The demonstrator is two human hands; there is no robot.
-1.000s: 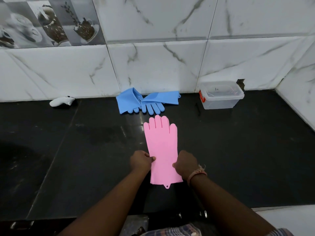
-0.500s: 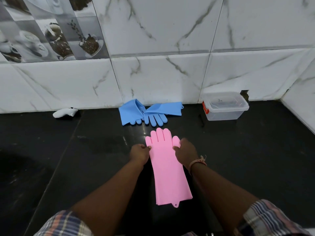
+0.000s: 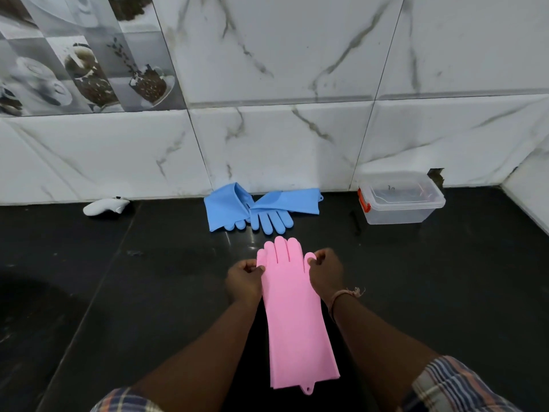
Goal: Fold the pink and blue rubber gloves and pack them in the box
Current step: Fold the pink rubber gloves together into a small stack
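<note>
The pink gloves (image 3: pixel 294 316) lie stacked flat on the black counter (image 3: pixel 118 307), fingers pointing toward the wall, cuff toward me. My left hand (image 3: pixel 244 282) pinches the left edge near the little finger. My right hand (image 3: pixel 326 273) pinches the right edge at the thumb. Both hands grip at the finger end. Two blue gloves (image 3: pixel 261 208) lie crossed against the wall behind the pink ones. The clear plastic box (image 3: pixel 401 200) with red latches stands closed at the back right.
A white handheld controller (image 3: pixel 105 206) lies at the back left against the marble tile wall. A side wall closes the counter at the far right. A dark wet patch marks the counter left of the pink gloves.
My hands slid from the middle of the pink gloves up to the finger end and now pinch both edges there. The head camera moved closer and tilted up.
</note>
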